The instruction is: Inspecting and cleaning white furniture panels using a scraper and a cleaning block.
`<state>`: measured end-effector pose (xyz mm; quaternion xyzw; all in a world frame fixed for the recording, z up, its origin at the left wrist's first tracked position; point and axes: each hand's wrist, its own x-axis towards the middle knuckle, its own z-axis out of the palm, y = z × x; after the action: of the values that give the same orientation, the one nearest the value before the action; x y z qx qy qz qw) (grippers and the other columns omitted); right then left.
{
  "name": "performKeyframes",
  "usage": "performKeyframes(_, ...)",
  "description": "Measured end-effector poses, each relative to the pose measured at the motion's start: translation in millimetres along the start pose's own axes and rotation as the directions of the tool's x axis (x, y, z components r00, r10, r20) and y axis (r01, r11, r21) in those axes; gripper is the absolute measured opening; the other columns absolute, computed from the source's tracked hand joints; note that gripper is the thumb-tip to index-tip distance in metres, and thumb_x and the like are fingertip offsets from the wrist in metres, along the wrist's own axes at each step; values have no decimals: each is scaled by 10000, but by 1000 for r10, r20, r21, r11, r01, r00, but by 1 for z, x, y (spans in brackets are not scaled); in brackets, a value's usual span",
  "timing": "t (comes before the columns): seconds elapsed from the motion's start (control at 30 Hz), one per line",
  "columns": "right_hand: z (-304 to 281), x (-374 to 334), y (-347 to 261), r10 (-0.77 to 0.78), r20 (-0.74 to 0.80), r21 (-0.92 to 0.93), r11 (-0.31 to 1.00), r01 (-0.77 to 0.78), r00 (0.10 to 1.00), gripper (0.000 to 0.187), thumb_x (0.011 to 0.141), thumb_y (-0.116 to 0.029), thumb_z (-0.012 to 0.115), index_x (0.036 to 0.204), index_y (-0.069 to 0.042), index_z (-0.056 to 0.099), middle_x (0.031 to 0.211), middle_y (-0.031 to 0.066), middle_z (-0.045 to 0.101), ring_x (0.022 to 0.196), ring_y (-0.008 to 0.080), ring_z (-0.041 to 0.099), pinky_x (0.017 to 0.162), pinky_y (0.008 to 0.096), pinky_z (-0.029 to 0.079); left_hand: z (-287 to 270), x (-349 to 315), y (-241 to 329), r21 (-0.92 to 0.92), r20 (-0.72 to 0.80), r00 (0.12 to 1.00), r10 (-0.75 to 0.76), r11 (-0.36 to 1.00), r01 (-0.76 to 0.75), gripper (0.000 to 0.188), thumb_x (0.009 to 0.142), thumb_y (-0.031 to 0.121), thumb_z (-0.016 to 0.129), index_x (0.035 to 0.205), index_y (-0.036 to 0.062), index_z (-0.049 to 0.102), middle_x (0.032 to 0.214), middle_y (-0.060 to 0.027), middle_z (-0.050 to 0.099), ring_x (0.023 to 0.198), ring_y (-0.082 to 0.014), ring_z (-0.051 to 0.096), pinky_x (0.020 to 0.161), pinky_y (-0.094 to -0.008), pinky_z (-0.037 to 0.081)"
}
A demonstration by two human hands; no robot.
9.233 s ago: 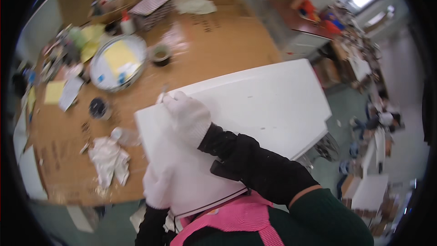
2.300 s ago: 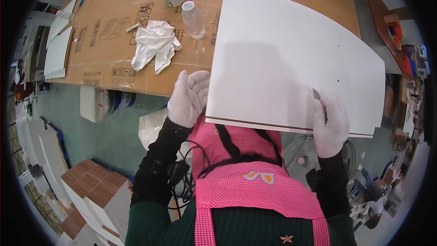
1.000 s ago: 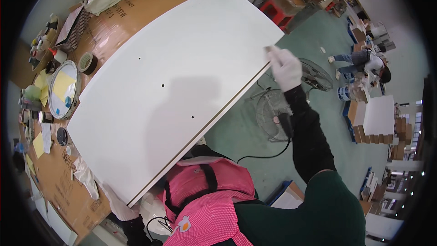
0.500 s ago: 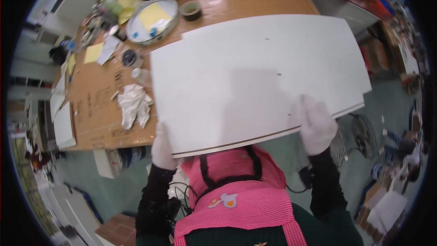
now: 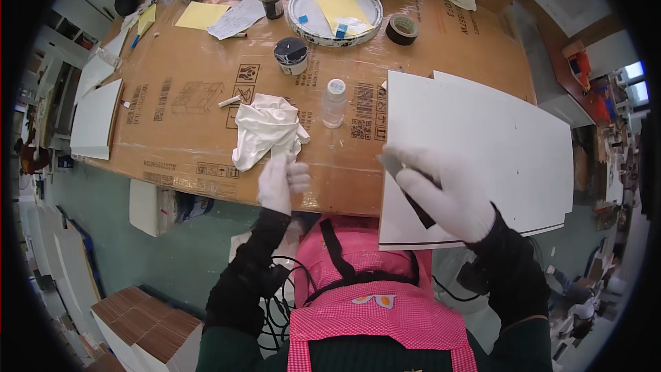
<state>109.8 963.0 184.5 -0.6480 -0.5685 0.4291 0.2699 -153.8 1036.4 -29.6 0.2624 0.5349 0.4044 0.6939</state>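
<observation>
My right hand [image 5: 451, 196], in a white glove, grips a scraper [image 5: 418, 211] with a dark handle and a flat metal blade. It is held over the left part of a stack of white boards [image 5: 496, 145], which lies at the table's near edge. My left hand [image 5: 279, 182], gloved too, is at the lower edge of a crumpled white cloth [image 5: 268, 127]. Its fingers are curled, and whatever may be inside them is hidden. Between the cloth and the boards stands a small clear bottle [image 5: 333, 105] with a white cap.
Cardboard covers the table [image 5: 186, 131]. Toward the back are a dark-lidded jar [image 5: 290, 55], a round white lid [image 5: 303, 10] bearing yellow paper, and a tape roll [image 5: 401, 29]. More white panels [image 5: 96, 120] lie at the left edge. Stacked brown boards [image 5: 148, 320] stand on the floor.
The view has swung left, so the boards now appear further right. My left hand has left the boards' edge for the cloth. The scraper now shows in my right hand.
</observation>
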Motion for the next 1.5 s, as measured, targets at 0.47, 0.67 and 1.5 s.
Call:
performKeyframes(0.47, -105, 188, -56, -396, -50, -923, 370, 109, 917, 202, 898, -204, 600, 963, -46, 709, 842, 203, 684, 819, 378, 679, 746, 477, 542, -8, 99, -8, 889, 311, 520, 796, -50, -455, 468, 925, 282, 653, 1322, 42, 597, 1365, -199, 583, 1365, -403, 459, 1203, -548, 242)
performKeyframes(0.67, -139, 352, -39, -347, 204, -979, -51, 198, 915, 211, 909, -201, 584, 1009, -53, 697, 1000, 175, 700, 952, 356, 675, 821, 473, 540, -15, 121, -36, 940, 309, 634, 709, -125, -319, 649, 844, 342, 696, 1411, 81, 518, 1513, -170, 477, 1434, -393, 388, 1216, -597, 182)
performKeyframes(1.5, -91, 230, 6, 219, 309, 830, 413, -374, 926, 287, 1002, -249, 521, 1097, 6, 612, 852, 112, 692, 538, 139, 632, 458, 192, 538, -27, 117, -45, 940, 321, 634, 704, -155, -304, 638, 859, 357, 675, 1420, 107, 504, 1508, -152, 478, 1460, -358, 358, 1221, -593, 171)
